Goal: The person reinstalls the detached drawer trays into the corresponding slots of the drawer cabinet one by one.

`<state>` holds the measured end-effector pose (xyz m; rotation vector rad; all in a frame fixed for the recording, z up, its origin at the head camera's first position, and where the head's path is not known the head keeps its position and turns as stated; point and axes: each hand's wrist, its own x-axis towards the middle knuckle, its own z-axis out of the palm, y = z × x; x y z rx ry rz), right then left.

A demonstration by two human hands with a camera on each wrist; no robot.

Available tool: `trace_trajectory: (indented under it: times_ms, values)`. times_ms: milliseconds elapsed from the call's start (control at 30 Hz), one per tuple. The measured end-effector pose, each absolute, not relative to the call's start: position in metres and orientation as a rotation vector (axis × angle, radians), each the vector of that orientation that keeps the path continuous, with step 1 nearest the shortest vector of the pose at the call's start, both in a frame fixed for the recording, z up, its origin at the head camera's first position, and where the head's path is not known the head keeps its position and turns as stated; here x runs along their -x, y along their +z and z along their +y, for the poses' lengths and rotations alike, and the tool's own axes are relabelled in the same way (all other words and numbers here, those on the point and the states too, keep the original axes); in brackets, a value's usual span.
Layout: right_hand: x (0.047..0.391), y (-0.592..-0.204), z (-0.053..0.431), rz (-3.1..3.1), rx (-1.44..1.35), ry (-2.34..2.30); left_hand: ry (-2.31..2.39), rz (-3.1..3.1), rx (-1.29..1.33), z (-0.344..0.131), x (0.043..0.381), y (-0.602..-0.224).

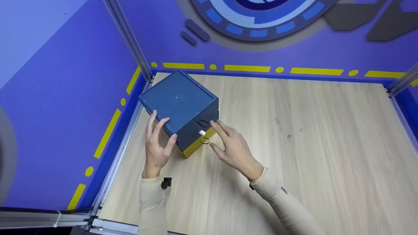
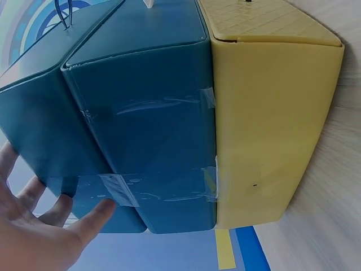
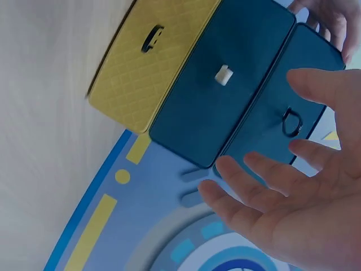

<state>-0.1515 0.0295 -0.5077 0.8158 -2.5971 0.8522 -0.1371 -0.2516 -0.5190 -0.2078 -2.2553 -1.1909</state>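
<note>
A small stacked drawer unit stands at the left of the table, turned at an angle. Its two upper drawers are dark blue-green and the lowest drawer is yellow. The top front carries a black loop handle, the middle one a white knob, and the yellow one a black handle. My left hand rests its spread fingers against the unit's upper left side and top edge. In front of the drawer faces, my right hand hovers with fingers loosely extended, holding nothing. All drawers look closed.
Clear tape runs along the unit's side. The wooden table extends to the right. A blue-purple wall panel with a metal rail stands close by on the left, and another wall rises behind.
</note>
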Motion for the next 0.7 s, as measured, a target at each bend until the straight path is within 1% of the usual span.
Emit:
trace_trajectory:
  times_ms: [200,433,700]
  values:
    - [0.166,-0.502,0.039,-2.612,-0.793,0.914,-1.144,-2.321,0.171,-0.249,0.134,-0.513]
    - [0.201,-0.487,0.046,-2.644,-0.721,1.164,-1.121,-2.352,0.097,-0.236,0.123,-0.506]
    - [0.238,-0.473,0.039,-2.633,-0.82,1.541,-1.158,-2.277,-0.065,-0.22,0.114,-0.508]
